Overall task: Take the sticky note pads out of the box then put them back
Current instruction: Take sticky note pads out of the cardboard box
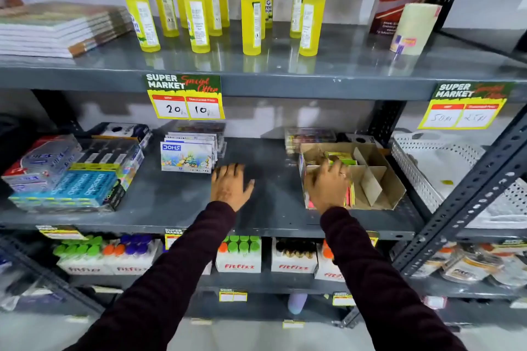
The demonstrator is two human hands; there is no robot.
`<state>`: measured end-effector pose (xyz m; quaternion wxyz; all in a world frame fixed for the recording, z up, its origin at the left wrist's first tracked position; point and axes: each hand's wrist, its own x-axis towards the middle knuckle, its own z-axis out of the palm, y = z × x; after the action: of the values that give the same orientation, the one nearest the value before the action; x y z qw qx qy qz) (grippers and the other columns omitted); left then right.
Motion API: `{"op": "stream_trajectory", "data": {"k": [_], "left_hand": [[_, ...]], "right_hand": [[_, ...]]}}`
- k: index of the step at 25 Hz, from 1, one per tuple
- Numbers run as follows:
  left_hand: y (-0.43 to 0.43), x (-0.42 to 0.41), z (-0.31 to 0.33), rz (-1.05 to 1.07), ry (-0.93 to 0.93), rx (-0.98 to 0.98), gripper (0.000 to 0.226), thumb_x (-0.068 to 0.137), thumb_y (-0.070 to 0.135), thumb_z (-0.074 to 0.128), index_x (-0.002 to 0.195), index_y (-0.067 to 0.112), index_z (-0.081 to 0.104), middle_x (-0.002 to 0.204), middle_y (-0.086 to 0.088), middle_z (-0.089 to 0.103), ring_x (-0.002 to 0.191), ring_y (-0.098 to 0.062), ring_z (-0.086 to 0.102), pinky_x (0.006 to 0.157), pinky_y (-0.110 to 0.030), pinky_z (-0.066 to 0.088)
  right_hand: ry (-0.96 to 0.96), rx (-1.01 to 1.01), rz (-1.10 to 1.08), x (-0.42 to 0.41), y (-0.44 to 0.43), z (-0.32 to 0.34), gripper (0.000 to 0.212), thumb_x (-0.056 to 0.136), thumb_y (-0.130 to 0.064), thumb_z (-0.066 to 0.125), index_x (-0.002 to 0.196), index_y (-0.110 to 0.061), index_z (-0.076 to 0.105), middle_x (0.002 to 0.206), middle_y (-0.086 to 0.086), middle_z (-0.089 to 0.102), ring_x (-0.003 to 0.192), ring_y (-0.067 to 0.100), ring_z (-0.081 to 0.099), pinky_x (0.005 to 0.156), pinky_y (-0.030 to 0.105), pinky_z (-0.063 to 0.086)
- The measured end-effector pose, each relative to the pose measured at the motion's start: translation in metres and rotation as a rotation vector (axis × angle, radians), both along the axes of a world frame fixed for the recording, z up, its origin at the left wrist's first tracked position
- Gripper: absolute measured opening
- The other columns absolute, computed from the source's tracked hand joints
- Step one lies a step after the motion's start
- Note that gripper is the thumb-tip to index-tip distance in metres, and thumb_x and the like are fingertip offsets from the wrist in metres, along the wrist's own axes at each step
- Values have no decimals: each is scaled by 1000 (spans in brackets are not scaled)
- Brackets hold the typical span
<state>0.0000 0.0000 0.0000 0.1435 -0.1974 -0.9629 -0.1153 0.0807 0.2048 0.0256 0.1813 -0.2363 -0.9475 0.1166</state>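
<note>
A brown cardboard box (382, 177) with dividers stands on the right of the grey middle shelf (176, 202). Green and yellow sticky note pads (340, 157) sit in its back left compartment, and pink and yellow pads (351, 194) show at the front left. My right hand (328, 184) reaches down into the front left compartment, fingers curled over the pads there; what it grips is hidden. My left hand (231, 183) lies flat on the bare shelf left of the box, fingers spread, holding nothing.
Crayon packs (186, 157) stand just behind my left hand, pencil and pen boxes (77, 174) at the far left. A white perforated basket (445, 174) stands right of the box. Yellow glue bottles (251, 6) line the shelf above; bottle cartons (239, 255) fill the shelf below.
</note>
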Motion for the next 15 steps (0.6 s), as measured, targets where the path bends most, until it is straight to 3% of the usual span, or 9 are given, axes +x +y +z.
{"op": "stream_trajectory", "data": {"k": [3,6,9,11,13,15], "left_hand": [[-21,-10,-25,-24,-174,-41,69,89,57,44,141,12,34,149,-13,37,138,-27,30,116,-44,17],[-37,-12,-51,-66,-352,-123,92,83,74,33,148,12,13,160,-8,9,147,-21,6,120,-46,3],[-46,-10,-65,-121,-436,-182,124,57,97,13,149,13,0,161,-7,-5,147,-19,-4,120,-45,-1],[-52,-9,-72,-151,-409,-207,140,41,102,2,149,13,-3,160,-7,-8,147,-20,-6,120,-44,-3],[-56,-11,-77,-188,-362,-234,142,39,103,5,148,13,-5,160,-9,-8,147,-21,-6,121,-44,-3],[-59,-11,-78,-218,-323,-278,135,50,99,25,148,12,-7,160,-11,-9,147,-23,-7,120,-43,-4]], "right_hand": [[-69,-182,-186,8,29,-13,52,94,-30,49,133,2,42,138,29,42,127,42,42,100,48,41],[-99,-282,-156,15,47,-26,53,99,-30,42,143,-3,30,136,30,46,120,45,51,97,47,43],[-88,-229,-171,12,55,-28,53,101,-27,39,146,-1,25,131,31,54,118,44,54,96,45,44],[-131,-214,-185,11,62,-27,60,99,-26,46,147,2,23,129,30,57,119,42,55,98,45,43],[-182,-208,-188,11,67,-23,61,95,-24,53,144,4,29,126,28,60,118,40,57,100,45,45],[-149,-188,-212,13,63,-14,57,95,-24,54,139,5,34,125,29,59,115,41,57,97,45,47]]}}
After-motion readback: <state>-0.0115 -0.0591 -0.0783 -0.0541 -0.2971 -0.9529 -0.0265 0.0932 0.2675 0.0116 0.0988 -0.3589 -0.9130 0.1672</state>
